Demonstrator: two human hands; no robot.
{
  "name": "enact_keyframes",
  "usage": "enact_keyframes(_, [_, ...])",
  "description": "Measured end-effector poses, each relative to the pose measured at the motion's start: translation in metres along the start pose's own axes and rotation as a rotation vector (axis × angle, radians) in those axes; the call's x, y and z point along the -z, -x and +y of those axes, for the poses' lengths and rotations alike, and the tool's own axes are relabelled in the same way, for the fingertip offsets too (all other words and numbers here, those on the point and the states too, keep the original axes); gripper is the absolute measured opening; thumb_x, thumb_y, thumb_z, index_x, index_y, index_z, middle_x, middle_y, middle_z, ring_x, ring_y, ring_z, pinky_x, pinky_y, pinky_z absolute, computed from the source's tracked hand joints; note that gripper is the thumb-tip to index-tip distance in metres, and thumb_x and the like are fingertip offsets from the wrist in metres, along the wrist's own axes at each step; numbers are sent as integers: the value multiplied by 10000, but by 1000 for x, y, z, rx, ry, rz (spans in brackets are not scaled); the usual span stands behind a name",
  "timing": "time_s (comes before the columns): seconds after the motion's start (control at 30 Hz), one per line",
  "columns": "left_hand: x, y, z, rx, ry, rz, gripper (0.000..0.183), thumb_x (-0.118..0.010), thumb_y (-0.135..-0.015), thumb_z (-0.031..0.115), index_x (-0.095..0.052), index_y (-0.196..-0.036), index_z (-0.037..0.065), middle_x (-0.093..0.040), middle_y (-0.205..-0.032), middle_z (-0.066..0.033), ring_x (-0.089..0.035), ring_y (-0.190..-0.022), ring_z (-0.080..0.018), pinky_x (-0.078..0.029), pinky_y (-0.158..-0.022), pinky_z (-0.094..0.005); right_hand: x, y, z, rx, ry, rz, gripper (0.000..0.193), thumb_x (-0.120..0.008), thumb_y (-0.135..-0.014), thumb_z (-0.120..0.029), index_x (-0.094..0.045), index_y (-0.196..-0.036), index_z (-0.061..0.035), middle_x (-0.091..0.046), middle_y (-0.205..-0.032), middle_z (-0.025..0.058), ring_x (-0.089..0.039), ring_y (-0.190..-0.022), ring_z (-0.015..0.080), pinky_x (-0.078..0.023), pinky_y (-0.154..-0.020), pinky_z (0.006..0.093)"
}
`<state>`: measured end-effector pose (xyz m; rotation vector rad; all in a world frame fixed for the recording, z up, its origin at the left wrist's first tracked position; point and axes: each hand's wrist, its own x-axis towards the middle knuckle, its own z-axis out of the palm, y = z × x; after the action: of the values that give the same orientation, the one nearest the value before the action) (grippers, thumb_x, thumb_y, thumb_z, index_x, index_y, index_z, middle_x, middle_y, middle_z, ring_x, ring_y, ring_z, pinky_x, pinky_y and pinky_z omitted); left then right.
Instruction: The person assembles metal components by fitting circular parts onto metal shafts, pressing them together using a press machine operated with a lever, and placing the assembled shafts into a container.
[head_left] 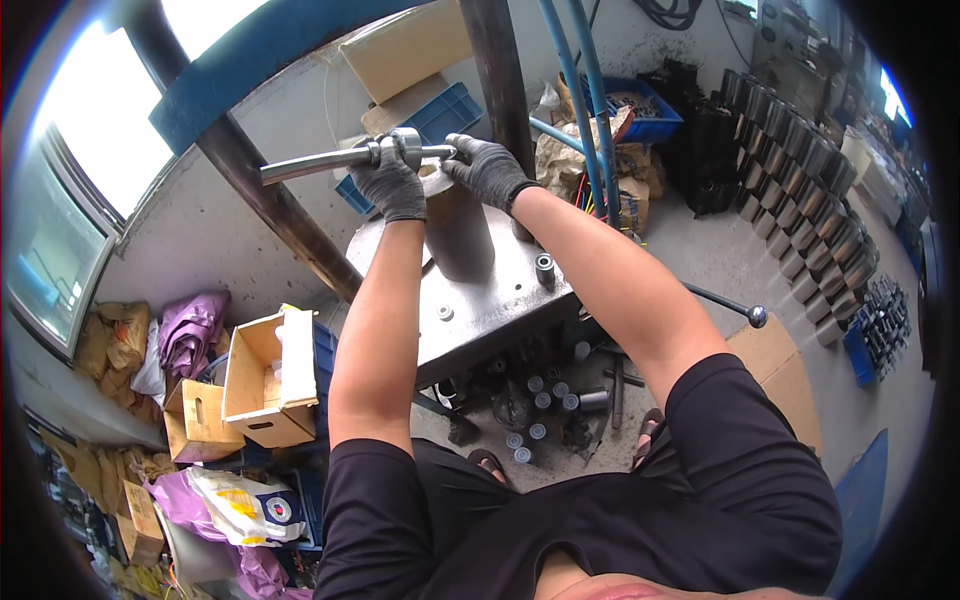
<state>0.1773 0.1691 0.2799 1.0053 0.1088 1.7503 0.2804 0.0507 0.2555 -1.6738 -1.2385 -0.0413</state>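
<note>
Has a bushing (544, 267) on the table (500, 325), at four o'clock from the cylinder (463, 240). Holds the rod (315, 164) near its top, toward ten, with left hand (396, 188) closed around it and right hand (490, 173) curled on its three-o'clock end. Has a blue bin (447, 115) beyond, at twelve.

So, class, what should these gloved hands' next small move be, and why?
Perhaps tip the metal shaft upright over the standing dark cylinder: the shaft points sideways, the left hand gripping it by its collar, the right hand holding its short end.
</note>
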Motion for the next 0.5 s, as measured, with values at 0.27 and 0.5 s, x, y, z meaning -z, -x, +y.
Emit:
enact_keyframes(0.27, [7, -20, 17, 67, -252, -83, 211, -730, -892, -8, -600, -1056, 20, -684, -967, -65, -658, -868, -168, -569, -856, -330, 52, 150, -55, 250, -284, 157, 227, -653, -940, -26, -686, -1162, -63, -686, -1047, 142, -714, -913, 264, -584, -818, 346])
enact_keyframes(0.5, [-18, -18, 37, 175, -516, -192, 183, -729, -894, 11, -593, -1016, 27, -664, -877, -65, -671, -801, -189, -562, -826, -322, 251, 262, -97, 514, 608, -94, 287, -655, -883, -49, -699, -1164, -89, -659, -919, 128, -643, -834, 331, -528, -700, 459])
